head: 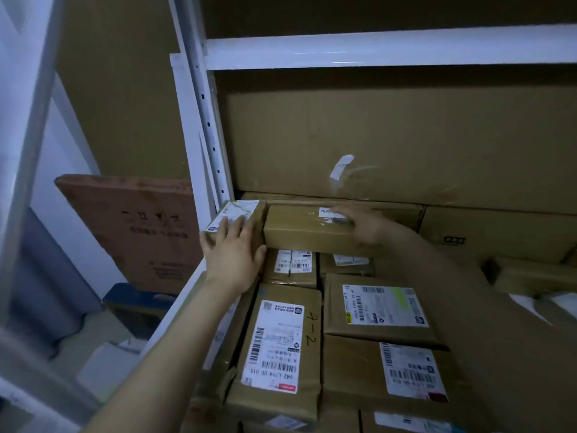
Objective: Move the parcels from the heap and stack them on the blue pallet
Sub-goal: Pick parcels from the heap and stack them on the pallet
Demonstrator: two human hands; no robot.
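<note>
Left hand (232, 251) lies flat, grip apart, on small brown parcel (229, 218). Right hand (359, 223), blurred, touches long brown parcel (299, 234); its grip is unclear. Nearer parcel (307, 364): "9-2".

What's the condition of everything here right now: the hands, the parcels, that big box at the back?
left hand: flat on the small parcel, fingers straight.
right hand: blurred, seemingly resting open on the long parcel.
small parcel: sealed, label up, atop the stack.
long parcel: taped shut, lying flat on other parcels.
big carton: closed, white scrap stuck on its front.
</note>
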